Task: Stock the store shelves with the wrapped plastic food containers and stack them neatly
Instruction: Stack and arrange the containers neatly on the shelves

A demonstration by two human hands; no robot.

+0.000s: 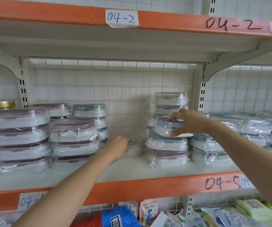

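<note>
Wrapped plastic food containers stand in stacks on the middle shelf (132, 167). My right hand (189, 122) grips a blue-lidded wrapped container (166, 126), tilted on top of a short stack (168, 149) right of centre. A taller blue-lidded stack (171, 100) rises behind it. My left hand (119, 146) reaches into the gap in the middle and holds the left end of a small wrapped container (136, 148) lying on the shelf. Pink-lidded stacks (74, 138) fill the left side.
A large pink-lidded stack (17, 138) sits at the far left, with gold-lidded jars (1, 104) behind. More blue-lidded stacks (256, 128) occupy the right bay. Orange shelf edges carry handwritten labels (121, 18). Assorted packets (148, 212) lie on the shelf below.
</note>
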